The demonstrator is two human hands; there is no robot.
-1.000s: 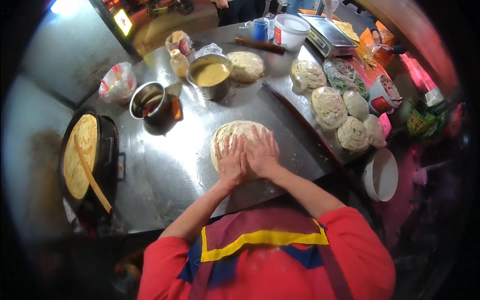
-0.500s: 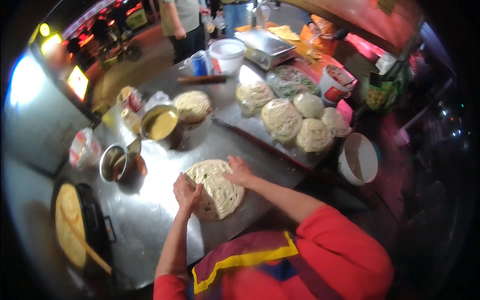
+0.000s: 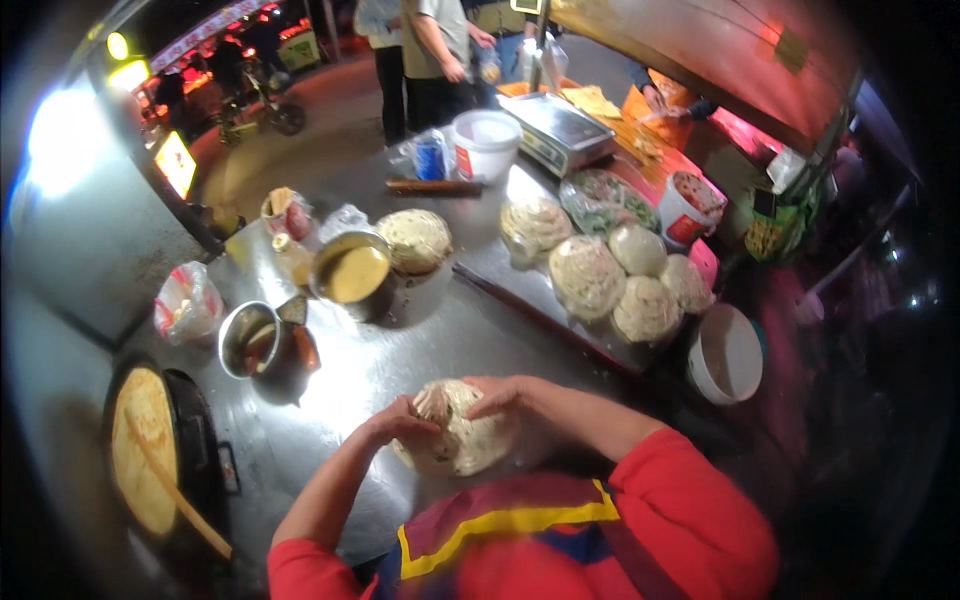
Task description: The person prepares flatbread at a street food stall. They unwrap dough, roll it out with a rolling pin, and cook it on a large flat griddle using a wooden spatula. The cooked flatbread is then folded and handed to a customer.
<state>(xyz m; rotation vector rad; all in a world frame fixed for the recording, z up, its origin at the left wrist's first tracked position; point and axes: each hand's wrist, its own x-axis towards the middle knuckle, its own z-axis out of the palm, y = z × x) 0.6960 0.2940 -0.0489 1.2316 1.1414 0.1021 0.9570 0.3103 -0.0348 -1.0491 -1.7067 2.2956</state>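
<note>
A pale, oily round of dough (image 3: 468,447) speckled with green bits lies on the steel counter close to my body. On its left side my left hand (image 3: 402,420) pinches the edge with bent fingers. My right hand (image 3: 497,393) curls over the far right edge, its thumb pressing into the top. Between the hands the far part of the dough is bunched and raised. The fingers under the dough are hidden.
At left, a flatbread (image 3: 150,420) fills a black pan, a wooden stick (image 3: 180,492) across it. Beyond my hands stand a pot of yellow liquid (image 3: 358,275) and a steel pot (image 3: 248,340). Wrapped dough rounds (image 3: 586,278) sit right, near a white bucket (image 3: 727,352).
Both hands have gone from lying spread on the flat dough to gripping its sides. The dough is now gathered, smaller and nearer to me. The whole view has shifted slightly.
</note>
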